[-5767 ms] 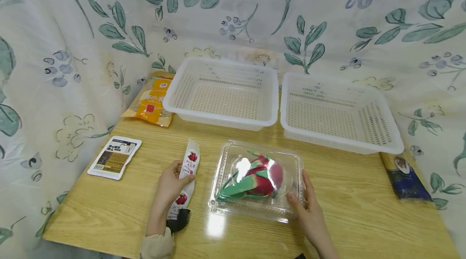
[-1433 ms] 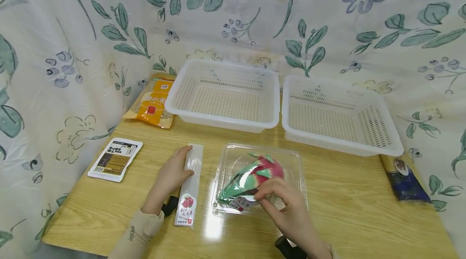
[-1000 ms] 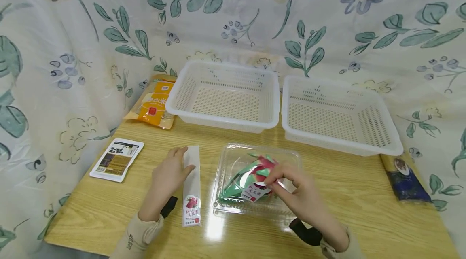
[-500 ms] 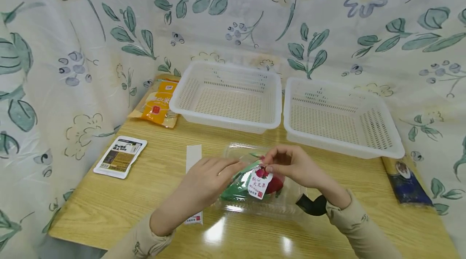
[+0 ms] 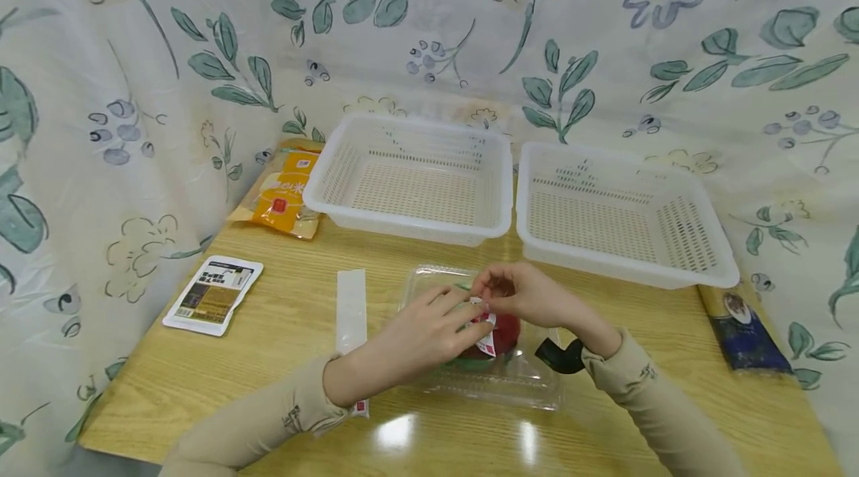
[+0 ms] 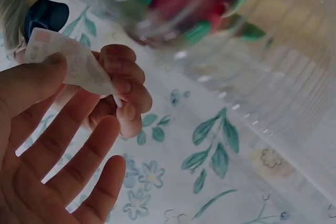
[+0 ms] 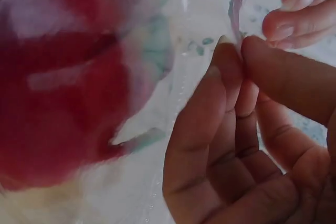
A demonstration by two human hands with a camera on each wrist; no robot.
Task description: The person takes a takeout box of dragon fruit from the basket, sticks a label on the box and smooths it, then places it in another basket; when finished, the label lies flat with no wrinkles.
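Note:
A small white fruit-printed sticker (image 5: 488, 344) is held between both hands above the clear plastic clamshell box (image 5: 530, 390). My right hand (image 5: 533, 297) pinches one edge of it between thumb and fingertips, as the right wrist view shows. My left hand (image 5: 426, 324) has its thumb on the sticker's face (image 6: 79, 69) with fingers behind, the other fingers spread. Inside the closed box lies a red and green dragon fruit (image 5: 508, 332), partly hidden by the hands. Left of the box a white sticker strip (image 5: 351, 305) lies flat, partly under my left forearm.
Two white perforated baskets (image 5: 409, 220) (image 5: 624, 268) stand at the back. An orange bag (image 5: 285, 194) lies left of them, a white flat pouch (image 5: 213, 294) at the table's left, and a blue and gold packet (image 5: 745, 332) at the right edge. A floral curtain hangs behind.
The right hand has lifted the sticker from low over the box. My left hand has left the strip, crossed right to the sticker and taken hold of it; the strip stays on the table.

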